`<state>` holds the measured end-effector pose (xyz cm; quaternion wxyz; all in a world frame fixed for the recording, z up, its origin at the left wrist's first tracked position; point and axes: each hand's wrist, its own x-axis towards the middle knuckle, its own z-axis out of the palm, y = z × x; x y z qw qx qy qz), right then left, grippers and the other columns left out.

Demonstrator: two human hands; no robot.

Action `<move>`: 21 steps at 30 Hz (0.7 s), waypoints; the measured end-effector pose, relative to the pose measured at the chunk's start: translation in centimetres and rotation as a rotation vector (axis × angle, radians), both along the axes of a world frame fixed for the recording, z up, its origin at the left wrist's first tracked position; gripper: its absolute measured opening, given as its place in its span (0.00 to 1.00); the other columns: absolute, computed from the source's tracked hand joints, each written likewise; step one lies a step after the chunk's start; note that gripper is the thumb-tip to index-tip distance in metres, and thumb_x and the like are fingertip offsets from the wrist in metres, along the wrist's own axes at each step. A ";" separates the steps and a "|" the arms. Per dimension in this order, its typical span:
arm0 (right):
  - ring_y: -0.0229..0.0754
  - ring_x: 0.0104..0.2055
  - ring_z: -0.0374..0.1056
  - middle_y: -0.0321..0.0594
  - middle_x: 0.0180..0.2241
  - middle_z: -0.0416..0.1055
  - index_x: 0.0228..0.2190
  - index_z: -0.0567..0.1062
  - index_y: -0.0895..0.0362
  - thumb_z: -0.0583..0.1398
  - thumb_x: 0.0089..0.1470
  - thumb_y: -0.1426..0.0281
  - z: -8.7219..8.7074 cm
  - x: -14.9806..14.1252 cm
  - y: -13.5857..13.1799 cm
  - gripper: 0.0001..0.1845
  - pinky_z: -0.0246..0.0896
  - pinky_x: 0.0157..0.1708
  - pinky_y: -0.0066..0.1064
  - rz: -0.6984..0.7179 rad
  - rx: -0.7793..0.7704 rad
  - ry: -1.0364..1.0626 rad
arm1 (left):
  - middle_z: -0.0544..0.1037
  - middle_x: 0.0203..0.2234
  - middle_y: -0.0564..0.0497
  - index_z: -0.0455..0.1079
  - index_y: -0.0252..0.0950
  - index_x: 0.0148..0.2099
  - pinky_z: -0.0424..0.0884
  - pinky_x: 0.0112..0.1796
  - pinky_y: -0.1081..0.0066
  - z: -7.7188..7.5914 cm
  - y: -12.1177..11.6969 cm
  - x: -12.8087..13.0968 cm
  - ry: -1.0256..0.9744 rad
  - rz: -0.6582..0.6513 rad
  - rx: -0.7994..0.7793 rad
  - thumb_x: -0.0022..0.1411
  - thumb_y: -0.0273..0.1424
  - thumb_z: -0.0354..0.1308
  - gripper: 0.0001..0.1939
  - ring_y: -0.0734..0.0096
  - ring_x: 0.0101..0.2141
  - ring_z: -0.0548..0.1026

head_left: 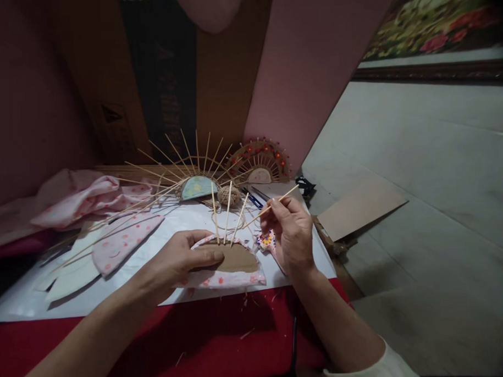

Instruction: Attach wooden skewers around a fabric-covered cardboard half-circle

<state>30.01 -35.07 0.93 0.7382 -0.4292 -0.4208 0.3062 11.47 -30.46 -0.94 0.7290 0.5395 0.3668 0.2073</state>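
My left hand [182,261] grips the left end of a half-round cardboard piece [239,258] edged with pink spotted fabric, its thumb lying on the bare cardboard. Three thin wooden sticks [227,214] stand up from the curved top edge, fanned slightly apart. Between the thumb and fingers of my right hand [293,236] is another thin wooden stick [291,191], slanting down left so its lower tip comes close to that edge. I cannot tell whether the tip touches it. Beyond the piece lies a ball of twine [229,196].
Behind stand a light-blue half-round with long radiating sticks [199,187] and a beaded fan-shaped piece [259,160]. Pink fabric [91,199] and a spotted half-round piece [123,242] lie left. Dark-handled tools [255,198] rest near the twine. A cardboard sheet [361,206] is at right.
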 end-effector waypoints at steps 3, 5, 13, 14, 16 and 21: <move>0.31 0.19 0.61 0.32 0.21 0.67 0.25 0.66 0.58 0.59 0.52 0.66 -0.5 0.2 0.3 0.09 0.57 0.16 0.22 0.015 -0.026 0.066 | 0.72 0.18 0.54 0.70 0.33 0.35 0.55 0.12 0.80 0.4 -0.2 0.1 0.033 0.012 0.012 0.43 0.36 0.66 0.17 0.78 0.13 0.65; 0.31 0.19 0.61 0.32 0.21 0.67 0.25 0.66 0.58 0.59 0.52 0.66 -0.7 0.3 0.4 0.09 0.57 0.16 0.22 0.010 -0.030 0.059 | 0.73 0.18 0.53 0.70 0.32 0.35 0.57 0.12 0.79 0.8 -0.3 0.0 0.046 0.028 0.022 0.44 0.35 0.66 0.16 0.78 0.14 0.66; 0.34 0.26 0.65 0.37 0.29 0.67 0.31 0.66 0.56 0.54 0.57 0.66 -0.1 0.5 0.0 0.07 0.61 0.19 0.24 -0.413 0.224 -0.180 | 0.70 0.16 0.56 0.69 0.35 0.29 0.58 0.11 0.79 2.6 1.8 -2.3 -0.009 0.523 0.358 0.45 0.33 0.65 0.10 0.78 0.14 0.66; 0.34 0.27 0.66 0.37 0.30 0.67 0.31 0.67 0.56 0.54 0.57 0.66 -0.1 0.4 -0.1 0.06 0.61 0.20 0.25 -0.411 0.229 -0.239 | 0.69 0.15 0.56 0.68 0.35 0.27 0.58 0.11 0.79 2.8 2.0 -2.7 -0.041 0.572 0.365 0.46 0.33 0.65 0.10 0.78 0.14 0.66; 0.36 0.29 0.67 0.39 0.32 0.68 0.32 0.69 0.56 0.55 0.56 0.68 -0.5 0.4 -0.3 0.04 0.63 0.23 0.27 -0.366 0.215 -0.408 | 0.67 0.14 0.57 0.67 0.35 0.25 0.57 0.11 0.79 3.2 2.3 -3.1 -0.086 0.611 0.353 0.46 0.32 0.65 0.10 0.80 0.14 0.65; 0.39 0.34 0.68 0.40 0.33 0.72 0.37 0.71 0.55 0.55 0.55 0.76 -2.7 0.8 -0.5 0.09 0.63 0.32 0.31 -0.166 0.266 -1.068 | 0.67 0.14 0.57 0.66 0.34 0.26 0.57 0.11 0.78 2.9 2.5 -3.1 -0.102 0.564 0.335 0.46 0.31 0.64 0.09 0.80 0.14 0.64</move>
